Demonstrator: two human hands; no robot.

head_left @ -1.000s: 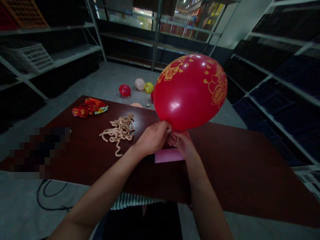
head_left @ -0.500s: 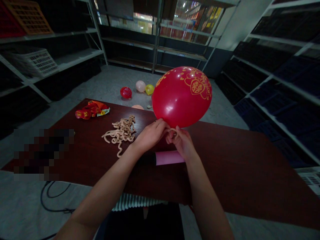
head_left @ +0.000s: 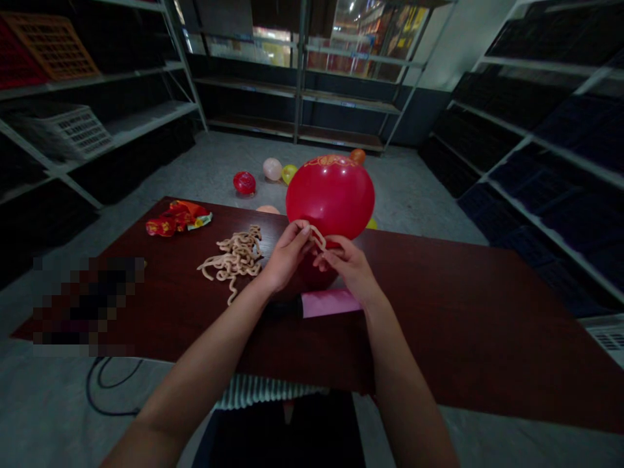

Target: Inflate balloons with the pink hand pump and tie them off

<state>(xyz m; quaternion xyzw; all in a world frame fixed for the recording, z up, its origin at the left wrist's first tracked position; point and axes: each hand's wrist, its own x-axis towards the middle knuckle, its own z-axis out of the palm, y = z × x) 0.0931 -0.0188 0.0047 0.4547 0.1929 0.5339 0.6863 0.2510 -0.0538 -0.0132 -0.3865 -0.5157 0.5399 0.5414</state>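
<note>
A large red balloon [head_left: 331, 195] with gold print on top stands beyond my hands, its lower end close to my fingers; its neck is hidden. Between my hands runs a short beige cord [head_left: 318, 235], bent in a loop. My left hand [head_left: 287, 257] is closed, pinching the cord between thumb and fingertips. Thumb and fingers of my right hand [head_left: 351, 263] close on the cord's other side. Below them on the table lies a pink tube with a black end [head_left: 331, 303]. To the left is a tangled pile of beige cords [head_left: 238, 253].
Red and orange wrappers [head_left: 178, 218] lie at the back left of the brown table [head_left: 463, 312]. A small red balloon [head_left: 244, 183], a white balloon [head_left: 272, 169] and an orange balloon [head_left: 357, 156] rest on the floor. Shelves [head_left: 253, 84] line the room.
The red balloon has turned and shifted left, its gold print now at the top. My hands have moved apart slightly, and the looped cord between them shows more clearly.
</note>
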